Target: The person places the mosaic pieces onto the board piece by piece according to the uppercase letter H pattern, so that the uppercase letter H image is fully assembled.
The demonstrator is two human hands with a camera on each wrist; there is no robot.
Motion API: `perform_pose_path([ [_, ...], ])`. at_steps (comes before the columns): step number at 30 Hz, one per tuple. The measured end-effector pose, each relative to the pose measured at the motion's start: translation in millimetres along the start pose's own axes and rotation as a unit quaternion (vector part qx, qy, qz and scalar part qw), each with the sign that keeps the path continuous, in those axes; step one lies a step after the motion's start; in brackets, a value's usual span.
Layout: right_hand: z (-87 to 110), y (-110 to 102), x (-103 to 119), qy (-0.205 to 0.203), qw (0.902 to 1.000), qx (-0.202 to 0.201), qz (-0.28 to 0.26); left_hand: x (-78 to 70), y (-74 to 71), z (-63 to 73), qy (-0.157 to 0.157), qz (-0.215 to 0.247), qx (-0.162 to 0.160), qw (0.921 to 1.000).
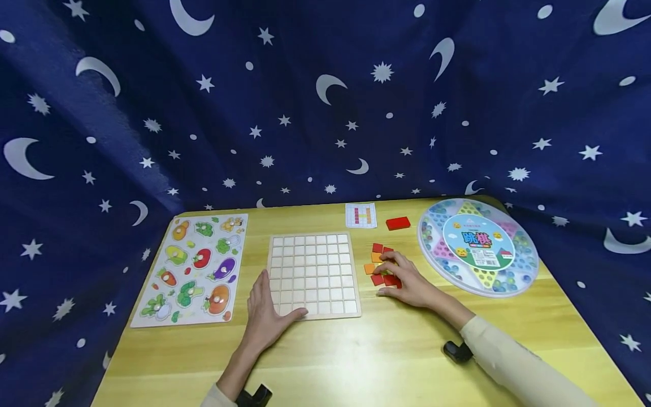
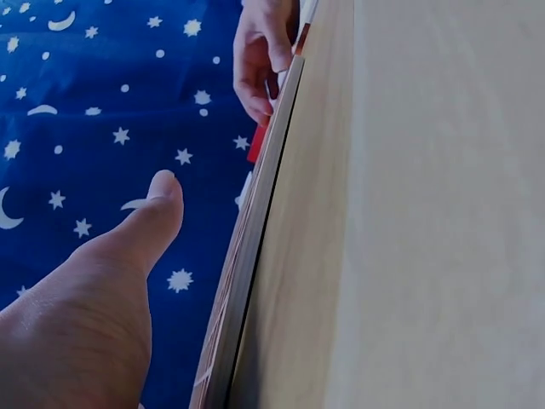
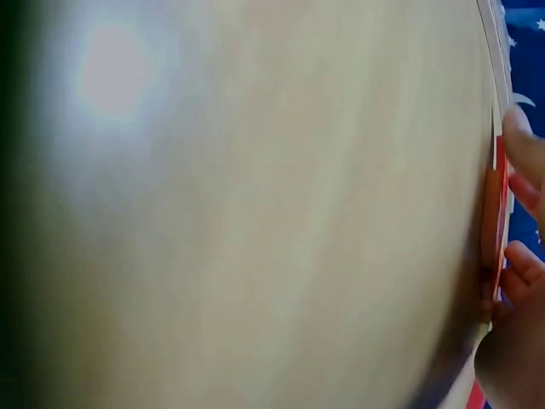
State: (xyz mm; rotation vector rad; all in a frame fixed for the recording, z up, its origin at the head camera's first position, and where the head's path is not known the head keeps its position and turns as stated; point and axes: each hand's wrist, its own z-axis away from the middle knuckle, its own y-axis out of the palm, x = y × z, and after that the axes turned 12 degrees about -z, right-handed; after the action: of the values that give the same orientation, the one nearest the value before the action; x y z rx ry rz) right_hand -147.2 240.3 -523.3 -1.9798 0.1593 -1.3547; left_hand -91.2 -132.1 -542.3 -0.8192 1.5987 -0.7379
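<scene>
A wooden grid board (image 1: pixel 312 274) with rows of square cells lies on the table. My left hand (image 1: pixel 267 314) is at its left edge, fingers straight and thumb spread along the near edge. In the left wrist view, the left thumb (image 2: pixel 128 239) stands out beside the board's side (image 2: pixel 255 230). Right of the board, my right hand (image 1: pixel 407 280) reaches over a cluster of small square tiles: red tiles (image 1: pixel 377 247), orange tiles (image 1: pixel 369 269) and some yellow. Its fingers are bent, with thumb and index apart at the tiles; the hand partly covers them.
A vegetable puzzle board (image 1: pixel 188 268) lies at left. Behind the grid board are a printed pattern card (image 1: pixel 361 216) and a red block (image 1: pixel 398 223). At right lies a round Chinese checkers set (image 1: pixel 478 247). A dark star-patterned curtain (image 1: pixel 305 102) hangs behind the table (image 1: pixel 346 362).
</scene>
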Motion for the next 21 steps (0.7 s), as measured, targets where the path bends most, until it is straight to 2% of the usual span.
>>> perform_pose_path([
  [11,-1.6,7,-8,-0.014,0.9986,-0.050,-0.011,4.6,-4.0,5.8,-0.017,-0.005,0.018,0.9997],
  [21,2.0,13,-12,-0.013,0.9972,-0.073,0.005,5.3,-2.5,5.6,0.002,-0.009,0.014,0.9999],
])
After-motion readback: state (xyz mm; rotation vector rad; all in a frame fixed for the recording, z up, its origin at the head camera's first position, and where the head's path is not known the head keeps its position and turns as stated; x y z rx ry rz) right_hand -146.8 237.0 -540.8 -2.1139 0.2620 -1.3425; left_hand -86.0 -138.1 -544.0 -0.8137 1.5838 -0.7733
